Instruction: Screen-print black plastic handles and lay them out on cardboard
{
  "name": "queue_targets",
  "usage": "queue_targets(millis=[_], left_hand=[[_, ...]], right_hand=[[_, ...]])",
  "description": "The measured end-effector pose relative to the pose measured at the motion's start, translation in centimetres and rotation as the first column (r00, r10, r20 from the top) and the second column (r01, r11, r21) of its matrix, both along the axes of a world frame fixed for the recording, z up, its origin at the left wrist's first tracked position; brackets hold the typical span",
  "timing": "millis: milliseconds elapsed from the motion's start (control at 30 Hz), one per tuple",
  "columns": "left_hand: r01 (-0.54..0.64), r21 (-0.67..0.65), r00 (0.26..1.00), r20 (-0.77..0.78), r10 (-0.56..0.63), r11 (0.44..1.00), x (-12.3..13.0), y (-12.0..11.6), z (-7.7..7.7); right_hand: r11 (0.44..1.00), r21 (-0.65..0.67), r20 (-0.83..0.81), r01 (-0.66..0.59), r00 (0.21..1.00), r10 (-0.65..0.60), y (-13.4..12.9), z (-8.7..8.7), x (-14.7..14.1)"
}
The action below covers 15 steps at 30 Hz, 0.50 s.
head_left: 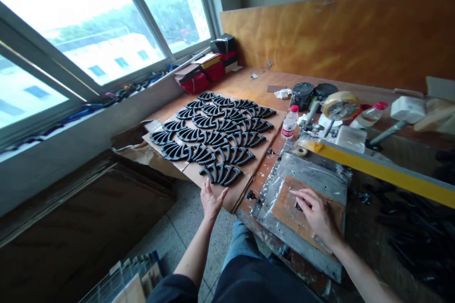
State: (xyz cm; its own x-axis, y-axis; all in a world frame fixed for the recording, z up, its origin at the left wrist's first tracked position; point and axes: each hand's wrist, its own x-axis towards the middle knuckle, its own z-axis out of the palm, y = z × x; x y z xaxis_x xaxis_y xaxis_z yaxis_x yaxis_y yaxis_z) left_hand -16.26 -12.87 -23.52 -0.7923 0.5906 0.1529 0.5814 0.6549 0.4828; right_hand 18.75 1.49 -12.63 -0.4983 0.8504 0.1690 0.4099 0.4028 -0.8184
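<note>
My left hand [212, 201] has its fingers spread at the near edge of a cardboard sheet [245, 184], beside the closest cluster of black curved pieces [221, 173]. It holds nothing. Several rows of such glossy, horn-like pieces fan out across the cardboard. My right hand [315, 213] is closed, with fingers curled down over a brown board [284, 201] that lies on a grey metal plate [266, 213]. A small black bit shows under its fingers; what it is stays hidden. A greyish strip [323, 245] lies under the right wrist.
A bottle with a red cap [290, 124] stands behind the plate. To the right are a yellow-edged bar [355, 163], a tape roll [339, 105], black tubs [302, 96] and a dark heap of parts [415, 232]. Flat cardboard [88, 208] leans at the left.
</note>
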Motion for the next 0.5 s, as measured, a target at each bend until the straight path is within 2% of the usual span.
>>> queue_targets(millis=[67, 133, 233, 300, 367, 433, 500], left_hand=[[-0.026, 0.092, 1.000, -0.011, 0.027, 0.995, -1.3, -0.9, 0.4], [-0.075, 0.161, 0.997, -0.023, 0.080, 0.984, -4.0, -1.4, 1.4], [-0.158, 0.215, 0.983, -0.054, 0.173, 0.964, -10.8, -0.6, 3.7], [-0.183, 0.210, 0.974, -0.092, 0.206, 0.960, -17.2, 0.8, 5.2], [-0.184, 0.147, 0.972, -0.123, 0.202, 0.972, -24.8, 3.0, 6.4], [-0.174, 0.040, 0.976, -0.125, 0.178, 0.984, -33.1, 5.6, 7.1], [-0.158, -0.047, 0.984, -0.091, 0.153, 0.986, -41.4, 8.4, 7.3]], right_hand=[[0.979, -0.202, -0.080, -0.023, 0.997, 0.007, 0.1, 0.0, -2.6], [0.908, -0.418, -0.152, -0.023, 0.987, -0.045, 0.4, 0.0, -5.7], [0.771, -0.637, -0.210, 0.009, 0.960, -0.184, 1.2, -0.2, -10.4], [0.706, -0.707, -0.207, 0.042, 0.942, -0.263, 2.2, -0.7, -13.3], [0.672, -0.734, -0.166, 0.096, 0.935, -0.315, 3.5, -1.9, -15.7], [0.654, -0.729, -0.077, 0.202, 0.925, -0.371, 4.9, -3.8, -17.5], [0.614, -0.702, 0.054, 0.360, 0.887, -0.458, 6.3, -5.9, -18.9]])
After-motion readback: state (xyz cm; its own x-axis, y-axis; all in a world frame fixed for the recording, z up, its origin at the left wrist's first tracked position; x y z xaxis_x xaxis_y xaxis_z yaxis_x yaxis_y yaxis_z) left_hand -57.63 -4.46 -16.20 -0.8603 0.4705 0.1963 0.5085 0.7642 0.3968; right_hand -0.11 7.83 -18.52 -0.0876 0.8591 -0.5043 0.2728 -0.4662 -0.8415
